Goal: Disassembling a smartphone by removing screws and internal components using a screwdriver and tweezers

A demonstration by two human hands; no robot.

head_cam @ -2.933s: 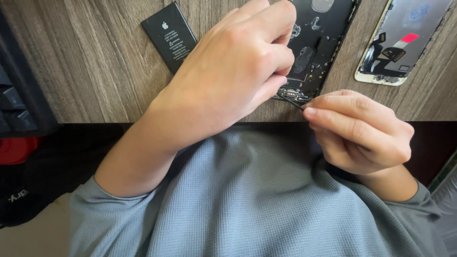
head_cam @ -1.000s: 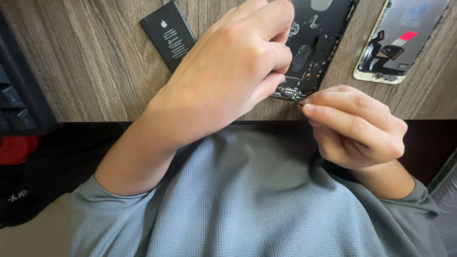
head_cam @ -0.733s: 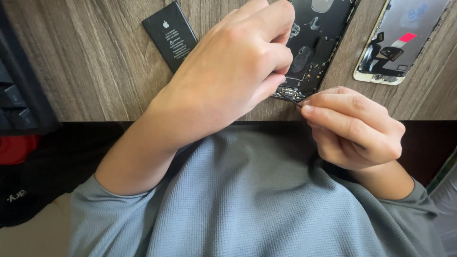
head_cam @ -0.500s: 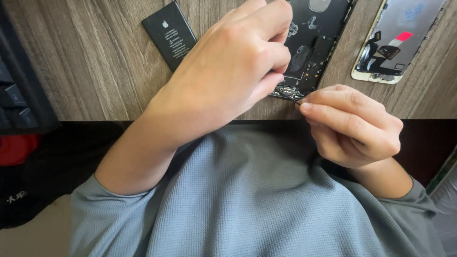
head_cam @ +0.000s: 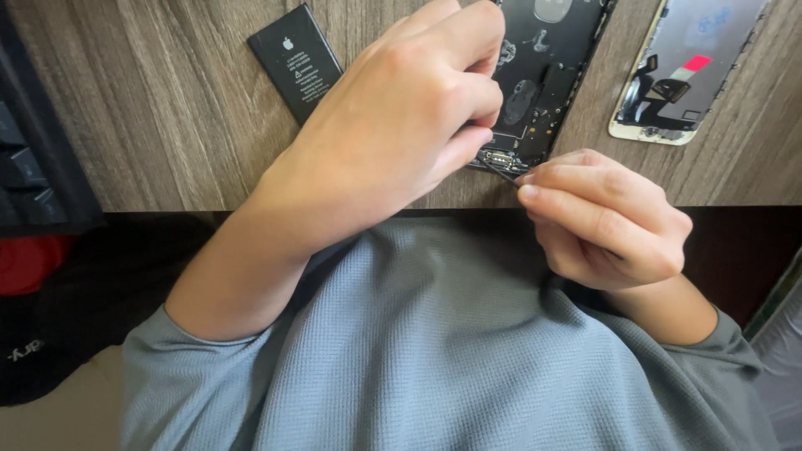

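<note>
The left hand [head_cam: 401, 125] presses down on the opened phone body [head_cam: 547, 75], steadying it, while the right hand [head_cam: 606, 221] pinches thin tweezers [head_cam: 501, 171] at its bottom edge.

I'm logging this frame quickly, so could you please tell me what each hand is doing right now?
Left hand: closed, pressing on the opened black phone body.
Right hand: closed, pinching a thin dark tool at the phone's lower edge.

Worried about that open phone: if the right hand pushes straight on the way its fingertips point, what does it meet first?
Likely the opened phone body's bottom edge, where the thin tool pinched by the right hand already points; depth unclear.
</note>
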